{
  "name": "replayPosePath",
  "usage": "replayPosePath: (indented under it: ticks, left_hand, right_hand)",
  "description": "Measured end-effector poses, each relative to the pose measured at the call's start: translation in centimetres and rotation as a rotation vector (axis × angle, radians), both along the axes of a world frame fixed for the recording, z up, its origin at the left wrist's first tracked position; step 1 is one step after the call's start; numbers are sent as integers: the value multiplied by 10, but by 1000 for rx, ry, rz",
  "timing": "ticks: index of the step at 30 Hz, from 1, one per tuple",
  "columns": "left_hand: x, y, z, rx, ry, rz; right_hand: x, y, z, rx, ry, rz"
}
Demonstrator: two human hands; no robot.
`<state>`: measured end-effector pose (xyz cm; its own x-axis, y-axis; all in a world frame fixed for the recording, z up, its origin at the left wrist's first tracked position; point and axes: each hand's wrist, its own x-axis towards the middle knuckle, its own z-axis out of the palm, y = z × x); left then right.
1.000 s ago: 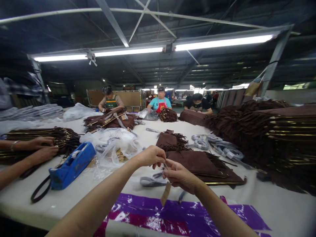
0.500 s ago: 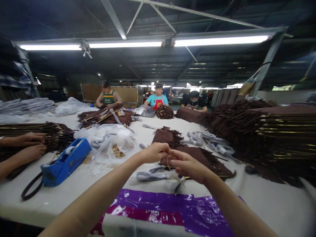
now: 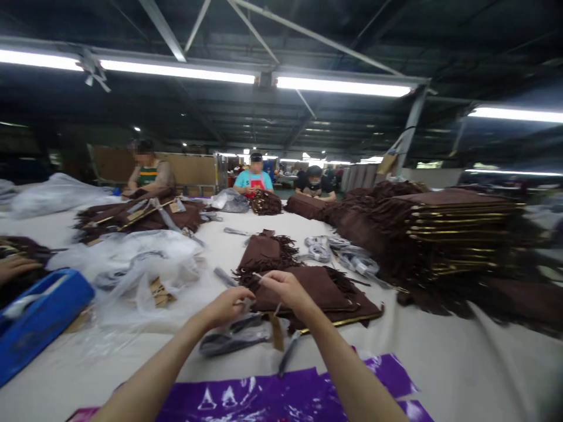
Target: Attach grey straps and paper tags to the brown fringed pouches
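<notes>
Near the centre of the head view, my left hand (image 3: 229, 305) has its fingers curled together around something I cannot make out. My right hand (image 3: 284, 288), just right of it, pinches the end of a thin pale string (image 3: 258, 276). A brown tag (image 3: 276, 332) hangs below my right hand. Both hands are over the near edge of a dark brown fringed bag (image 3: 308, 287) lying flat. Another brown fringed piece (image 3: 264, 252) lies behind it. Grey wrapped straps (image 3: 233, 343) rest on the table below my left hand.
A blue tape dispenser (image 3: 48, 322) and clear plastic bags (image 3: 149, 281) are at left. Purple plastic (image 3: 272, 395) lies along the near edge. Stacked brown bags (image 3: 457, 228) rise at right. Another person's hand (image 3: 17, 266) shows at far left; three people work across the table (image 3: 440, 363).
The view has turned right. My hands, together before, have moved slightly apart, with the right one drawing up a string end. The brown tag now shows below them.
</notes>
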<state>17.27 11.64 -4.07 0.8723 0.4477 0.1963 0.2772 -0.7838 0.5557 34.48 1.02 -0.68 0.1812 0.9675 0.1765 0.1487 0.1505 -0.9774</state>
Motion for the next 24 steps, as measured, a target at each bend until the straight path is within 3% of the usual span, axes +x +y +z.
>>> replayPosePath:
  ticks: [4,8,12,15,19,24]
  left_hand:
    - [3,5,-21,318,123,4]
    - [5,6,-17,506,216,130]
    - [-1,10,-11,510,163,146]
    - [-4,13,-11,450,174,150]
    - [-3,13,-14,392,123,92]
    - [-1,13,-18,385,61,-8]
  right_hand:
    - [12,27,-25,-23,42,35]
    - [22,31,-51,-54,71,65]
    - [36,26,-56,-141,124,97]
    - [38,26,-52,-193,46,185]
    - [30,28,-47,-73,-194,257]
    - [23,27,-46,-65,-284,230]
